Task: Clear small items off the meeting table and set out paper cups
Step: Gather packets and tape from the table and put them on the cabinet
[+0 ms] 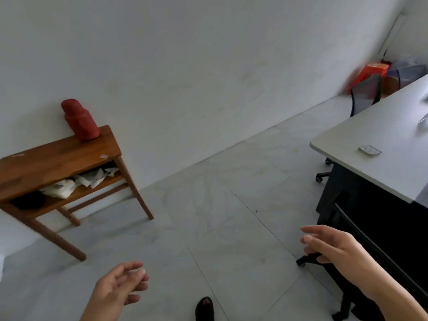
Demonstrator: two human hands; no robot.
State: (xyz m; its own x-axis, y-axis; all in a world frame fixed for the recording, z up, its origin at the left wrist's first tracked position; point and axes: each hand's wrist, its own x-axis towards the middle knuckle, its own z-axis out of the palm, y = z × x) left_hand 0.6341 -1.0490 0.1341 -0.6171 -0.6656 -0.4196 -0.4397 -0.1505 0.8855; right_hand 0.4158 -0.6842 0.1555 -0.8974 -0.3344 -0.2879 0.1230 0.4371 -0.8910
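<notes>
The white meeting table [361, 149] juts in from the right edge of the head view. A small flat wrapper [370, 150] lies near its front corner, and another small clear item [423, 118] shows at the far right edge. My left hand [120, 286] hovers low at the bottom centre over the floor, fingers loosely curled and empty. My right hand [333, 249] is held out at lower right, in front of the table's dark base, fingers apart and holding nothing. No paper cups are in view.
A wooden side table [58, 156] stands against the wall at left, with a red jar [80, 120] on top and crumpled papers [76, 181] on its shelf. A black office chair [366, 93] sits at the far table end, with an orange box [372, 74] behind it. My shoe [204, 308] shows below.
</notes>
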